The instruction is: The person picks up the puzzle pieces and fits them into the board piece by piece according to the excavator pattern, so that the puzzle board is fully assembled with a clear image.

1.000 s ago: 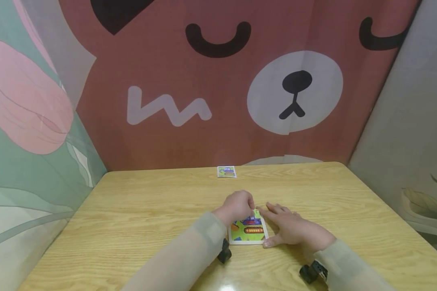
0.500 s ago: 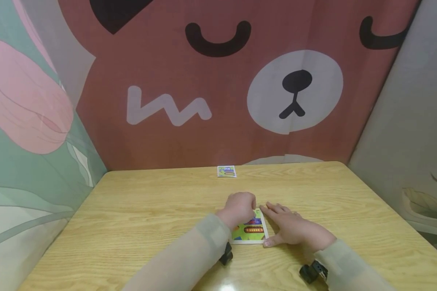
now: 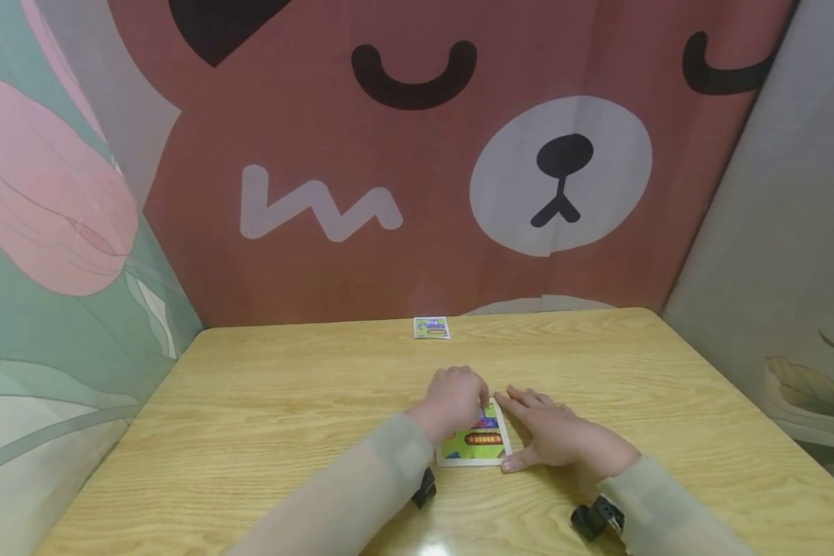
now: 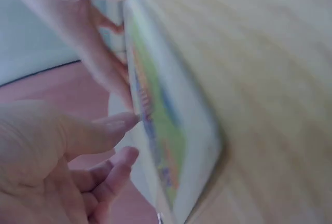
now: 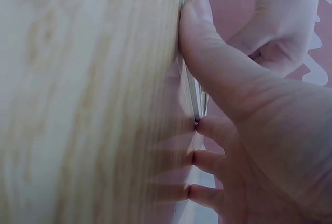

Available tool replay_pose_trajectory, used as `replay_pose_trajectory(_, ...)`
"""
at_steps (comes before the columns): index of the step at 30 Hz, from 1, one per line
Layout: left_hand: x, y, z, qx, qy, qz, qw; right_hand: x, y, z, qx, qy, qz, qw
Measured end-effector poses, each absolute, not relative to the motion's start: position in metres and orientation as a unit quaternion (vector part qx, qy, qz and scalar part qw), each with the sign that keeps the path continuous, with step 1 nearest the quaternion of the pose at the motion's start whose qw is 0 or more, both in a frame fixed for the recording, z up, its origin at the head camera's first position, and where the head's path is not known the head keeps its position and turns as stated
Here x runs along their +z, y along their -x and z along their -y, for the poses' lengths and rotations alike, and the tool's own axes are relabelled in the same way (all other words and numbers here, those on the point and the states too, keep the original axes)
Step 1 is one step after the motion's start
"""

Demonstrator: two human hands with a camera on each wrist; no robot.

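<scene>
A small white-framed picture puzzle (image 3: 474,448), showing a digger with an orange track on green, lies flat on the table in the head view. My left hand (image 3: 455,398) is over its upper left part, hiding much of the picture. In the left wrist view the thumb tip touches the puzzle's surface, and the bent fingers (image 4: 111,180) stay apart from it with nothing between. My right hand (image 3: 552,432) rests spread along the right side. Its thumb (image 5: 199,24) is at the near right corner, and the index fingertip reaches the far right corner.
A small card (image 3: 432,328) with a similar digger picture lies at the table's far edge. The wooden table (image 3: 285,394) meets a brown bear-print backdrop (image 3: 417,270). Black wrist cameras (image 3: 587,523) hang beneath both sleeves.
My left hand has moved from the puzzle's top edge, where its fingertips were at a green corner area, slightly down and over the picture. My right hand has stayed in place.
</scene>
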State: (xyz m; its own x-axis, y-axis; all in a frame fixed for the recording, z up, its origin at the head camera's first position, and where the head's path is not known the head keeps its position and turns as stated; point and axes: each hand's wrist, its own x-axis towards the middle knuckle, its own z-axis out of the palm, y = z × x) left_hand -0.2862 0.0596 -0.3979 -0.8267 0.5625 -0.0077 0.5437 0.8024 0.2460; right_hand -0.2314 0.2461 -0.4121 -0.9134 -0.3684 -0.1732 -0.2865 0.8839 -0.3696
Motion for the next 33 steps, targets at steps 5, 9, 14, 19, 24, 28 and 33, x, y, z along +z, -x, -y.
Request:
replay_pose_trajectory(5, -0.394, 0.284, -0.032, 0.134, -0.299, -0.943, 0.046, -0.414, 0.233, -0.244, -0.163, 0.177, -0.963, 0.117)
replay_pose_trajectory(9, -0.394, 0.276, 0.001, 0.116, -0.291, -0.948, 0.056, -0.416, 0.233, -0.24, -0.169, 0.174, -0.963, 0.117)
replay_pose_trajectory(14, -0.399, 0.258, 0.03, 0.061, -0.288, -0.95, 0.102, -0.415, 0.23, -0.233, -0.169, 0.169, -0.964, 0.118)
replay_pose_trajectory(19, -0.404, 0.248, 0.04, 0.065, -0.269, -0.954, 0.113, -0.412, 0.232, -0.225, -0.153, 0.176, -0.966, 0.114)
replay_pose_trajectory(24, -0.406, 0.255, 0.046, 0.076, -0.256, -0.959, 0.096, -0.412, 0.245, -0.22, -0.146, 0.181, -0.966, 0.116)
replay_pose_trajectory(28, -0.408, 0.267, 0.05, 0.09, -0.247, -0.96, 0.099, -0.415, 0.257, -0.219, -0.146, 0.184, -0.965, 0.114)
replay_pose_trajectory(33, -0.407, 0.28, 0.054, 0.109, -0.221, -0.962, 0.121, -0.418, 0.272, -0.219, -0.141, 0.185, -0.966, 0.116)
